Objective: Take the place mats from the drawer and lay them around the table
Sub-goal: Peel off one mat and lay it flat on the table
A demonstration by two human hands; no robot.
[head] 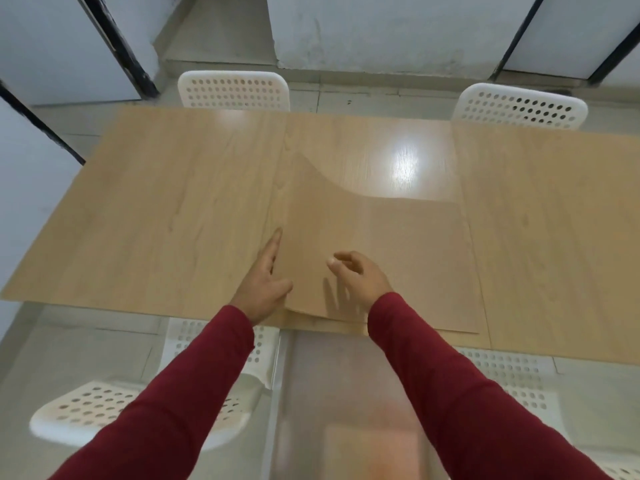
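Observation:
A wood-grain place mat [408, 251] lies at the middle of the table's near edge, with its far left corner curled up off the table [381, 147]. My left hand [266, 285] grips this mat's left edge, index finger stretched along it and the other fingers hidden under it. My right hand [356, 275] hovers just above the mat with loosely spread fingers, holding nothing, its shadow falling on the mat. A larger matching mat [166, 216] covers the table's left part. Another mat [554, 237] covers the right part.
Two white perforated chairs [235, 90] [519, 105] stand at the far side. More white chairs [104, 410] [519, 379] stand at the near side, under my arms. A blurred translucent sheet [346, 403] shows below the table's near edge. Walls and dark door frames stand behind.

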